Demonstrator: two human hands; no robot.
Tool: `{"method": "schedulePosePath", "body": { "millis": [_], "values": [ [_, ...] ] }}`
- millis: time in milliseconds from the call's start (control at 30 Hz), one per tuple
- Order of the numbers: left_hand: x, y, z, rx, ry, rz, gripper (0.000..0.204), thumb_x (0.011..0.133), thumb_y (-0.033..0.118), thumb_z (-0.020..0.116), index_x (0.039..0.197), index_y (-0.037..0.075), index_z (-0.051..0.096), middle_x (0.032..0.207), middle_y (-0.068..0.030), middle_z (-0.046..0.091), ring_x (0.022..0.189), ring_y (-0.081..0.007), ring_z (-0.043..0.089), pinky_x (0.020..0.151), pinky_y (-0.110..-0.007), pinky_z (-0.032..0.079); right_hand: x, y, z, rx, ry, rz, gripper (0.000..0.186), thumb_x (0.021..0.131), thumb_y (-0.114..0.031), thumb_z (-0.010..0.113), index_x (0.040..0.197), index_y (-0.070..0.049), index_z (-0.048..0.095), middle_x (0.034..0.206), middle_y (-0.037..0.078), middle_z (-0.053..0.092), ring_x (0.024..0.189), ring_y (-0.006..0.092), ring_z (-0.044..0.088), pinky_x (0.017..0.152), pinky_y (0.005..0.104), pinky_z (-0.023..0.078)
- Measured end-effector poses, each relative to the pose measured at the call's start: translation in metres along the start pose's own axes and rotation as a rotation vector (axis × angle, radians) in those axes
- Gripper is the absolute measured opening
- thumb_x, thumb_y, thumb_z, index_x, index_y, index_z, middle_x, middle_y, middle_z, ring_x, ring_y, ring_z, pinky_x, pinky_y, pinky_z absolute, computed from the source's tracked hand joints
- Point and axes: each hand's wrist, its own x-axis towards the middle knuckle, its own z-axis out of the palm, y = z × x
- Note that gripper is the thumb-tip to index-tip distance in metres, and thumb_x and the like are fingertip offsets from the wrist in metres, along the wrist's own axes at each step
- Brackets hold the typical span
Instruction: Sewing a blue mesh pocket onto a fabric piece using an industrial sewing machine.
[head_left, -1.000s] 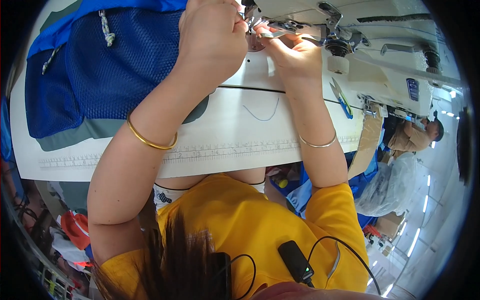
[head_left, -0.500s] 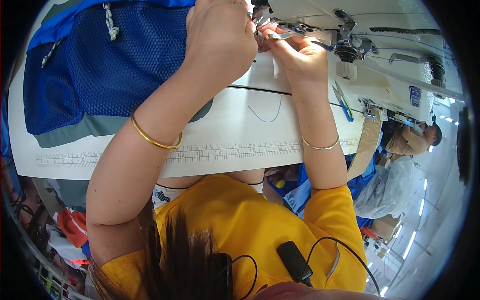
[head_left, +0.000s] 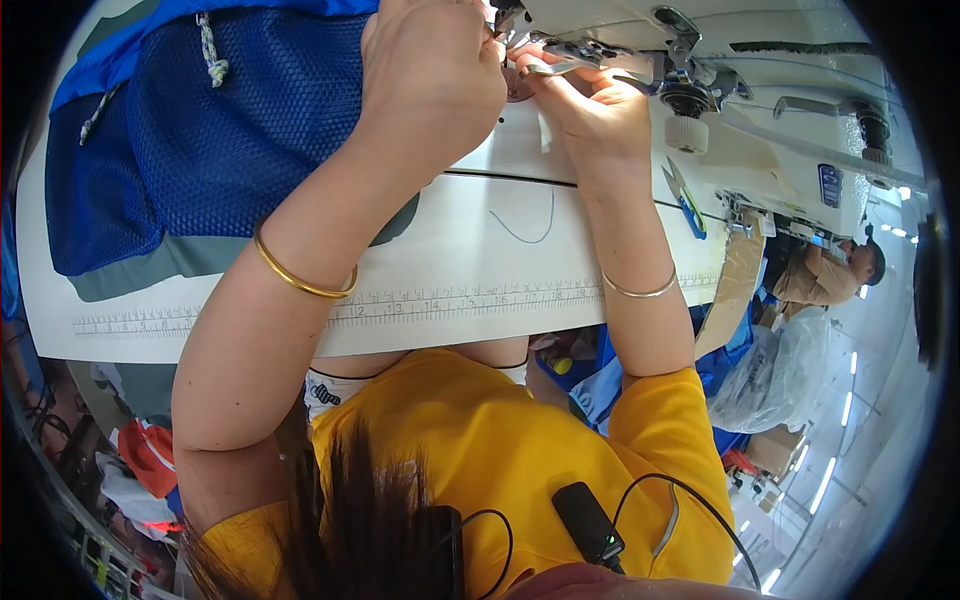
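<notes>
Both hands reach far to the sewing machine [head_left: 760, 110]; left hand [head_left: 435, 80] curled, pressing blue mesh fabric [head_left: 190, 150]; right hand [head_left: 590, 100] pinching near the needle; small blue label on the machine's right.

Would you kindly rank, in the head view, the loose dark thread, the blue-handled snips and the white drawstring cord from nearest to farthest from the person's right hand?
Measured from the right hand:
1. Blue-handled snips: just to its right, on the machine bed.
2. Loose dark thread: below it on the white table; nearly as close as the snips, so these two are hard to separate.
3. White drawstring cord: far left, on the blue mesh fabric.
</notes>
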Motion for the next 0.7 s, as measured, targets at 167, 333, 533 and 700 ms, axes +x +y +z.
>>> {"method": "schedulePosePath", "body": {
  "millis": [167,333,533,700],
  "values": [
    [0.002,0.001,-0.001,0.01,-0.01,0.007,0.013,0.087,0.013,0.073,0.086,0.0,0.074,0.096,-0.0144,0.067,0.093,-0.0341,0.058,0.085,-0.043,0.046,0.002,0.008,-0.006,-0.167,-0.037,-0.091,0.016,0.099,-0.015,0.068,0.11,-0.012,0.079,0.09,0.002,0.076,0.079,0.0091,0.063,0.091,0.0269,0.047],
    [0.003,0.002,-0.003,0.01,-0.027,0.021,0.013,0.086,0.012,0.073,0.085,-0.001,0.073,0.093,-0.0163,0.067,0.09,-0.0351,0.058,0.083,-0.044,0.046,0.003,0.019,-0.008,-0.086,0.024,-0.089,0.025,0.092,-0.01,0.076,0.112,0.005,0.075,0.104,0.008,0.077,0.093,0.0086,0.069,0.085,0.0194,0.054],
    [0.005,0.0,-0.003,-0.076,-0.023,0.024,0.014,0.085,0.01,0.073,0.082,-0.004,0.071,0.085,-0.0183,0.066,0.079,-0.0354,0.061,0.074,-0.044,0.046,0.003,0.017,-0.003,-0.096,0.042,-0.102,0.025,0.092,-0.012,0.077,0.111,0.005,0.076,0.102,0.007,0.077,0.092,0.0076,0.069,0.083,0.0185,0.053],
    [0.007,-0.004,-0.003,-0.097,0.0,0.086,0.015,0.084,0.009,0.073,0.081,-0.006,0.07,0.076,-0.0188,0.065,0.069,-0.0349,0.062,0.066,-0.043,0.045,0.002,0.004,0.0,-0.147,0.06,-0.022,0.024,0.091,-0.012,0.078,0.108,0.005,0.076,0.1,0.007,0.077,0.089,0.0079,0.069,0.083,0.0193,0.054]
  ]
}}
